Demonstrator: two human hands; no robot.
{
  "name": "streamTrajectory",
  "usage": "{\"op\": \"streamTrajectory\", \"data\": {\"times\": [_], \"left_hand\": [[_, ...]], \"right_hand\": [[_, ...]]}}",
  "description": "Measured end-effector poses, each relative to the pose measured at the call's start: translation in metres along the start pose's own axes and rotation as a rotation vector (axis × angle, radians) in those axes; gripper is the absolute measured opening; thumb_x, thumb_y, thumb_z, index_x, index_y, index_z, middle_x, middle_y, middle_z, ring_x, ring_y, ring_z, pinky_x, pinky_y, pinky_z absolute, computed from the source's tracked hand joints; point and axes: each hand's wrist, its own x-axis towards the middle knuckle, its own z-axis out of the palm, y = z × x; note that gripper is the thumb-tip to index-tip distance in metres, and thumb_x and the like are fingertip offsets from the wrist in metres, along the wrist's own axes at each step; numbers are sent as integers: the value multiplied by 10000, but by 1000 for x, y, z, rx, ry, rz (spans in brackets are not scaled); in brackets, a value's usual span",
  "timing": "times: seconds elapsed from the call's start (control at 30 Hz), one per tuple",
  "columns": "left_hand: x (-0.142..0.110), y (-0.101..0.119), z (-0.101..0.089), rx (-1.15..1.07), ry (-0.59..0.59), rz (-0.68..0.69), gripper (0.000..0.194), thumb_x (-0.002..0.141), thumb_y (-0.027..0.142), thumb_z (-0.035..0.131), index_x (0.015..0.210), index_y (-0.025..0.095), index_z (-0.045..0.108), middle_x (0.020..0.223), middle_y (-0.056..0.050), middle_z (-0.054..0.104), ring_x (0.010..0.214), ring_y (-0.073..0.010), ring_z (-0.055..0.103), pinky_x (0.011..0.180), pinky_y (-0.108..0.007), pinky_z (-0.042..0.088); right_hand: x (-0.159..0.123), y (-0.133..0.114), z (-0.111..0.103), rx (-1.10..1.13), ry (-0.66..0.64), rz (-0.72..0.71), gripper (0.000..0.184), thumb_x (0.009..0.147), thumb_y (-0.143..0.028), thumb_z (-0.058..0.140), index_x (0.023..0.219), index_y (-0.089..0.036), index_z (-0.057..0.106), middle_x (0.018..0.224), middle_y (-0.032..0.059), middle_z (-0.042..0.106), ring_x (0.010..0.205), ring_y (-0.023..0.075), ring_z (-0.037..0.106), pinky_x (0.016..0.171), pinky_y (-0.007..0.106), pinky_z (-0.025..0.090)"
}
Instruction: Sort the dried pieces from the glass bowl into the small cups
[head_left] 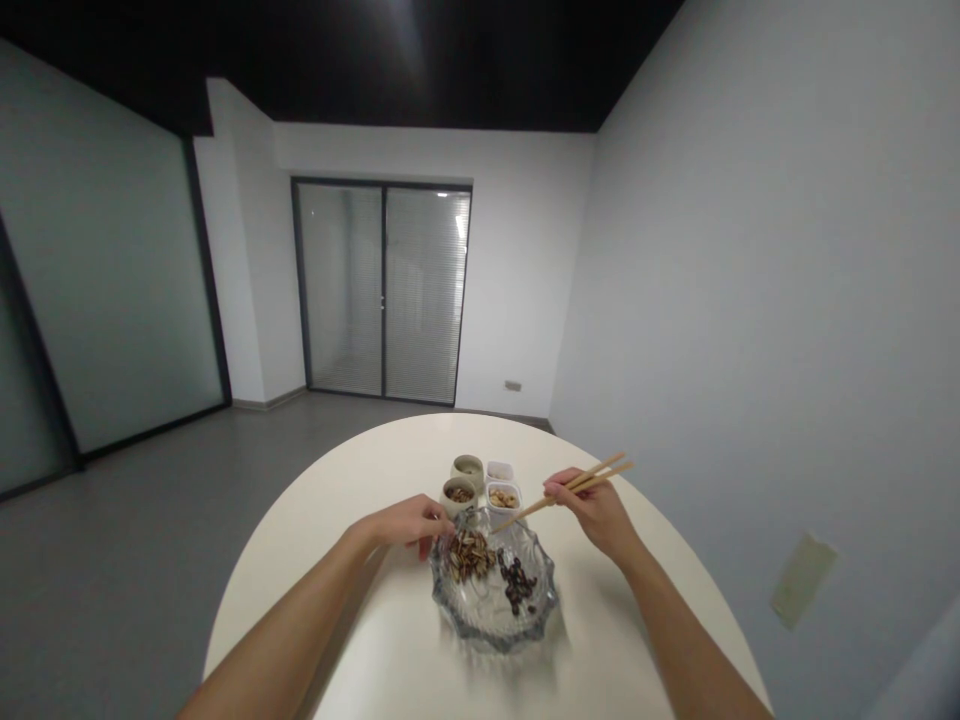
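My left hand (411,522) is at the left rim of a clear glass bowl (491,632) with a scalloped edge, its thumb and fingers closed on that rim. In the bowl lie a pile of brown striped seeds (470,556) on the left and small dark pieces (517,584) on the right. My right hand (596,508) grips a pair of wooden chopsticks (581,482), whose tips point down-left over the bowl's far side. Nothing can be made out between the tips. Just behind the bowl is a white tub (503,510) holding pale nut-like pieces.
A small round cup (458,509) with brown bits stands behind the bowl, with another cup (467,480) beyond it. A second white tub (500,468) sits at the back. Everything rests on a round cream table (360,640); a white wall (750,300) rises at right.
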Motion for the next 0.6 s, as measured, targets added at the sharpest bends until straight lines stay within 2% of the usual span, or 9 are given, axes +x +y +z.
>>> {"op": "streamTrajectory", "data": {"times": [0.23, 0.6], "left_hand": [[-1, 3, 0, 9, -8, -8, 456, 808, 585, 547, 799, 148, 675, 548, 1, 575, 526, -154, 550, 477, -238, 324], [-2, 4, -1, 20, -5, -25, 456, 803, 587, 546, 804, 148, 669, 547, 5, 572, 508, -141, 524, 471, -236, 314]], "right_hand": [[-4, -4, 2, -74, -132, 2, 209, 808, -395, 707, 750, -198, 744, 679, 29, 714, 655, 192, 637, 606, 278, 497], [-6, -8, -2, -59, -224, 4, 233, 818, -419, 700, 793, -194, 757, 731, 47, 741, 698, 214, 666, 644, 299, 522]]}}
